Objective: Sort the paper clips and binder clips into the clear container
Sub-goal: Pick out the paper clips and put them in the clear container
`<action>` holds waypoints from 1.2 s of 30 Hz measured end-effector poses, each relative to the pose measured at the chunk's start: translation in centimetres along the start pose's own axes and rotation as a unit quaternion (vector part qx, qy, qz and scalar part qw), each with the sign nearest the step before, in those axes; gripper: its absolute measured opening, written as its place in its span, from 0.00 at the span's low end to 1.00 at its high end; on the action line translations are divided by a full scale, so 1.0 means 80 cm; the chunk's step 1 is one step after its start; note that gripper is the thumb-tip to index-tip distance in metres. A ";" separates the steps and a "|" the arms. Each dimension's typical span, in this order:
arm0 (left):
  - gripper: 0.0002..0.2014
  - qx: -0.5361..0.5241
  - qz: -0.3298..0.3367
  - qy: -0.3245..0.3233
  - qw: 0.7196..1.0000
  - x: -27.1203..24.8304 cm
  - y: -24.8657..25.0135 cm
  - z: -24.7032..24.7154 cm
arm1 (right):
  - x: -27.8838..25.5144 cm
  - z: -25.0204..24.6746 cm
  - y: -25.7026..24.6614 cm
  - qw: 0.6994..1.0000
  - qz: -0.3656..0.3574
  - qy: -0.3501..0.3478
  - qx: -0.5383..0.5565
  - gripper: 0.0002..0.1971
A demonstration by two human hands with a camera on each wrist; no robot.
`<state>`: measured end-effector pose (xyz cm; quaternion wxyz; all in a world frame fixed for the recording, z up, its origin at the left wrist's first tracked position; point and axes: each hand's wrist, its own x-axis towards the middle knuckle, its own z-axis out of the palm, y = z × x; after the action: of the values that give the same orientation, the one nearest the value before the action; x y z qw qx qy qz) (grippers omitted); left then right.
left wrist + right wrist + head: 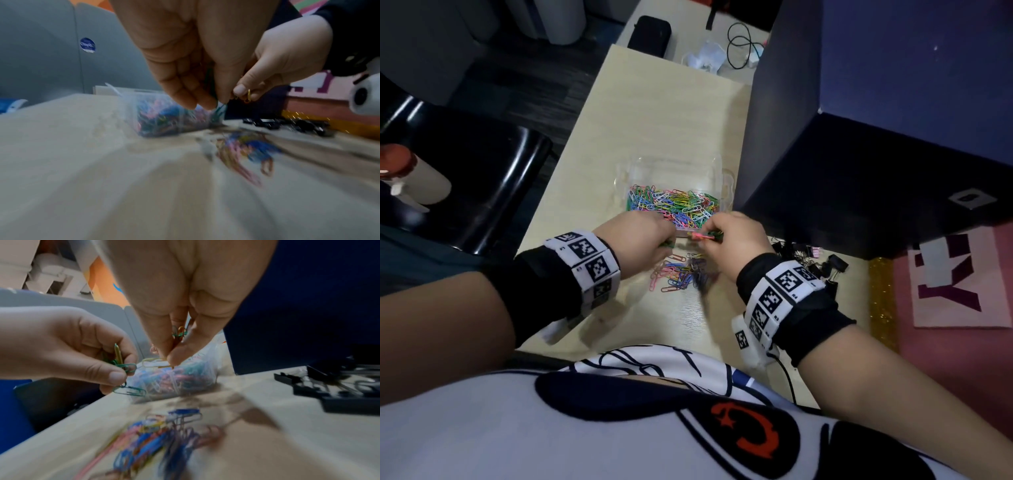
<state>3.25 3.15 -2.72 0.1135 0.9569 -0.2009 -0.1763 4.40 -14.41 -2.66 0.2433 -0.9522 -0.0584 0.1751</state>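
Note:
A clear container [726, 178] sits mid-desk, its near compartment full of coloured paper clips [674, 204]. My left hand [640, 240] hovers at the container's near edge and pinches a bunch of green paper clips [123, 368]. Beside it, my right hand [736, 240] pinches a few clips, one yellow [154, 364], just above the container [174, 378]. A loose pile of coloured paper clips [681, 274] lies on the desk between my wrists. Black binder clips [811, 260] lie in a heap to the right of my right hand.
A dark blue box [876, 154] stands right of the container. Pink card with a glitter strip [959, 281] lies at the far right. A black case [650, 32], a cable [743, 44] and crumpled plastic sit at the desk's far end. A black chair [482, 192] stands at left.

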 end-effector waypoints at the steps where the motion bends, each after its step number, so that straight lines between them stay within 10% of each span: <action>1: 0.10 -0.013 0.000 0.020 1.000 0.001 -0.003 -0.008 | 0.004 -0.004 -0.004 1.000 -0.003 0.020 0.014 0.06; 15: 0.20 -0.033 -0.040 0.099 0.994 -0.002 -0.015 -0.023 | -0.012 -0.006 0.004 0.994 0.075 -0.054 -0.051 0.18; 21: 0.25 0.057 -0.002 -0.075 0.996 -0.020 -0.015 0.018 | -0.032 0.038 0.007 0.987 0.005 -0.124 -0.104 0.37; 36: 0.14 0.171 0.068 -0.100 0.978 -0.005 -0.031 0.043 | -0.022 0.060 0.007 0.976 -0.083 -0.113 -0.166 0.15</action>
<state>2.45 5.06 -6.44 -0.0607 0.9238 -0.3034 -0.2256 1.05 -13.09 -6.32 0.0870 -0.9452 -0.1928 0.2487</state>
